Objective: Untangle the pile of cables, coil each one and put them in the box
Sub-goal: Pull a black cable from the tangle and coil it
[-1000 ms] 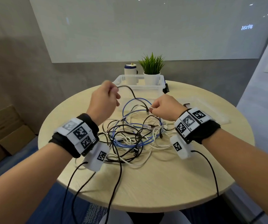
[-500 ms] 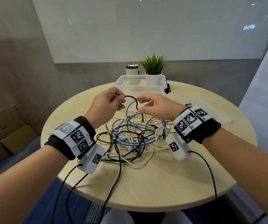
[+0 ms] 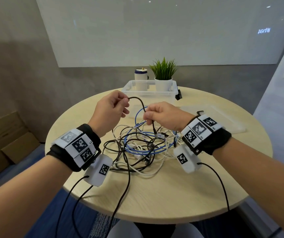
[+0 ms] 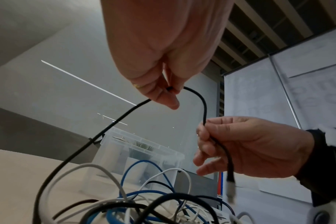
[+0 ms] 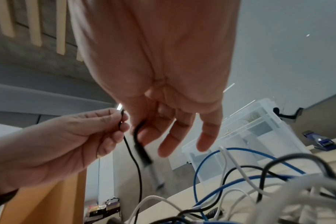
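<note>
A tangled pile of black, white and blue cables (image 3: 137, 146) lies on the round table (image 3: 155, 194). One black cable (image 3: 140, 104) is lifted out of it in a short arch. My left hand (image 3: 125, 102) pinches the arch's left end, and the cable runs down from there into the pile. My right hand (image 3: 148, 118) pinches the other side between thumb and forefinger, with its plug end (image 3: 155, 132) dangling just below. The wrist views show both pinches: left hand (image 4: 170, 92), right hand (image 5: 139, 133), black cable (image 4: 203, 106). The clear plastic box (image 3: 148, 91) stands open behind the pile.
A clear lid (image 3: 220, 121) lies flat on the table to the right. Behind the box stand a potted plant (image 3: 163, 73) and a white cylinder (image 3: 140, 77). A black clip (image 3: 179, 96) sits at the box's right corner. Cardboard boxes (image 3: 5, 134) are on the floor at left.
My right hand rose from the pile to the black cable and now pinches it close to my left hand. The left hand still holds the same cable, slightly lower.
</note>
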The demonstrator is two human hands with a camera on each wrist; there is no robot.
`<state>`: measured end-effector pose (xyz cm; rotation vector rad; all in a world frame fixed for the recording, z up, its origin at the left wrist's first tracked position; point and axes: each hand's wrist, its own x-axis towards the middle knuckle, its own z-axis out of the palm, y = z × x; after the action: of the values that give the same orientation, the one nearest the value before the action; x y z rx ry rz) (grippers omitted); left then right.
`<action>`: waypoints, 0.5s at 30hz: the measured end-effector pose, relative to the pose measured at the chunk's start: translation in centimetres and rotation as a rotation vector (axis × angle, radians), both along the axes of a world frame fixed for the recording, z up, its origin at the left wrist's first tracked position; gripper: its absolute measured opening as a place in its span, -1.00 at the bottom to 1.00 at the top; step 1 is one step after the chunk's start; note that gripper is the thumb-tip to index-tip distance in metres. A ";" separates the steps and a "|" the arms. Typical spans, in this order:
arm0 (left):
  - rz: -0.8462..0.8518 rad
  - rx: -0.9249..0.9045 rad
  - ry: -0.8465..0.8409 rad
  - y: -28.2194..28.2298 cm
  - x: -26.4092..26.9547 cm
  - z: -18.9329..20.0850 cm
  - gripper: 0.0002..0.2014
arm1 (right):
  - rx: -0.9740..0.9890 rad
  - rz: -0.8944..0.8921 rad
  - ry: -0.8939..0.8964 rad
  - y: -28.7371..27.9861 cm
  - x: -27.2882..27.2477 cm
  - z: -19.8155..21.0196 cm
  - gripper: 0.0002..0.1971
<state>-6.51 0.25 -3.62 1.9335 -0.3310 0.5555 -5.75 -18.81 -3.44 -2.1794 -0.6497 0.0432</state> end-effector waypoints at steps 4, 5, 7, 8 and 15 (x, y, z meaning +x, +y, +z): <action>0.078 0.328 0.129 0.7 -0.2 -0.5 -0.90 | 0.329 -0.021 0.084 -0.2 -0.4 0.7 -0.72; 0.062 0.394 0.167 0.7 -0.2 -0.8 -0.90 | 0.397 -0.019 0.098 -0.1 -0.4 0.8 -0.70; 0.028 0.488 0.206 0.3 -0.5 -1.4 -0.85 | 0.511 -0.013 0.138 0.1 -0.5 1.0 -0.68; 0.014 0.531 0.219 0.1 -0.7 -1.6 -0.82 | 0.578 -0.013 0.175 0.3 -0.6 1.0 -0.67; -0.173 0.729 0.350 -0.5 -1.8 -3.0 -0.75 | 1.179 -0.019 0.342 0.5 -0.3 2.1 -0.70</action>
<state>-8.35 -0.29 -6.63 2.6128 -0.5145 -0.0490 -6.03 -18.32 -1.36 -1.0010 -0.3063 0.0140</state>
